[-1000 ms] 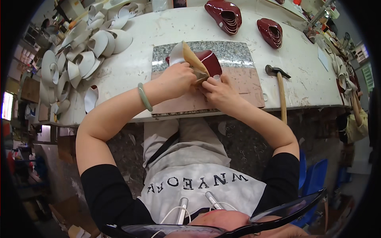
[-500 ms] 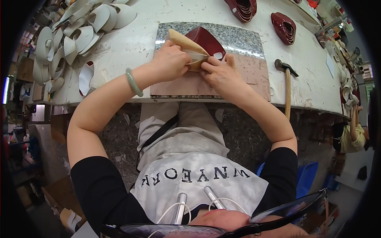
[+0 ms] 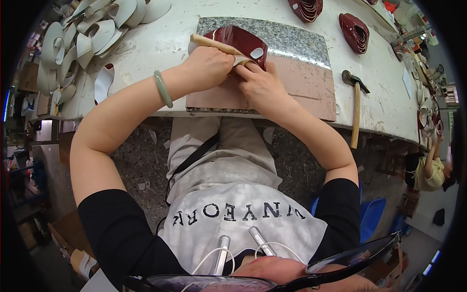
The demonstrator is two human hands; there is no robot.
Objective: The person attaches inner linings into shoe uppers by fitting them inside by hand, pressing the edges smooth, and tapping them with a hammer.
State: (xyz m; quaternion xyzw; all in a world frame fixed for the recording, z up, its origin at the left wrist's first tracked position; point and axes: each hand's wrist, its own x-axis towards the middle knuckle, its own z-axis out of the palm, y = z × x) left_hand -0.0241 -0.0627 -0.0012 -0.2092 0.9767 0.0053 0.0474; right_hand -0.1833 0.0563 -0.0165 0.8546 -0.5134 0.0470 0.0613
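Hands had closed in since a second earlier: left hand (image 3: 206,65) gripped the wooden tool (image 3: 214,44), right hand (image 3: 260,82) fingers pinched the dark red leather piece (image 3: 238,41) flatter upon the stone slab (image 3: 292,46)

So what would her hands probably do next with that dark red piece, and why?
Probably slide the wooden tool a little further along the edge of the dark red leather piece. The left hand grips the tool against the piece, the right hand pins it to the stone slab beside the tip, and more of the edge lies beyond.
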